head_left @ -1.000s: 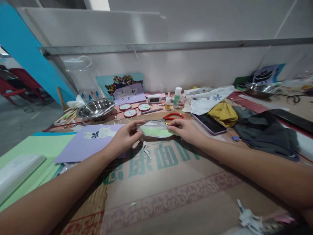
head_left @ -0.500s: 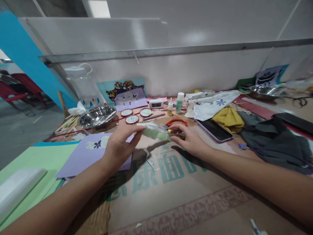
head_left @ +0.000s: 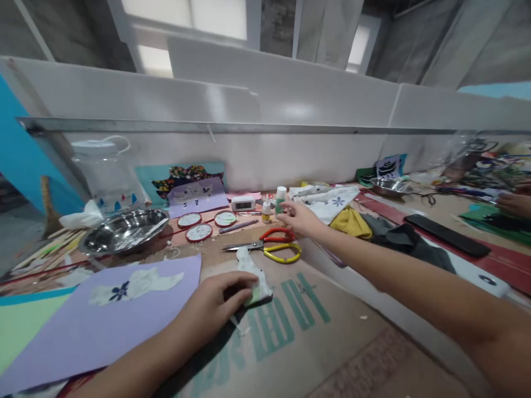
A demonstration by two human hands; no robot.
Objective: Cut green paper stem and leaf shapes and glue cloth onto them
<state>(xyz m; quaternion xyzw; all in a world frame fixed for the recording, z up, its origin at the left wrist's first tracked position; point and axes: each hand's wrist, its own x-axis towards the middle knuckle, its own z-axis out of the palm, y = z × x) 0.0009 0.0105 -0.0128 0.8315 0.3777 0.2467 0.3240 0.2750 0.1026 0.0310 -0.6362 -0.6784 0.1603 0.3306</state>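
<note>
My left hand [head_left: 224, 290] is low over the cardboard, its thumb and fingers closed on a small white and pale green cutout [head_left: 258, 279]. My right hand [head_left: 299, 218] is stretched out beside a green glue stick with a white cap [head_left: 281, 194]. Its thumb and fingertips are slightly apart at the stick's right side; whether they touch it is unclear. Scissors [head_left: 271, 246] with one red and one yellow handle lie between my hands, blades to the left. Just left of the glue stick stands a small bottle with a yellow label [head_left: 266, 211].
A purple sheet [head_left: 166, 315] bearing a white shape lies left. Behind it are a steel bowl [head_left: 124, 229], a clear jug [head_left: 103, 177] and round red-rimmed discs [head_left: 199, 232]. Yellow cloth [head_left: 352, 222] and a black phone [head_left: 446, 235] lie right. Another person's hand [head_left: 516, 203] shows far right.
My right hand has left the cutout and moved out to the glue stick. My left hand has lowered the cutout toward the cardboard. The scissors now show fully, and the view has turned right.
</note>
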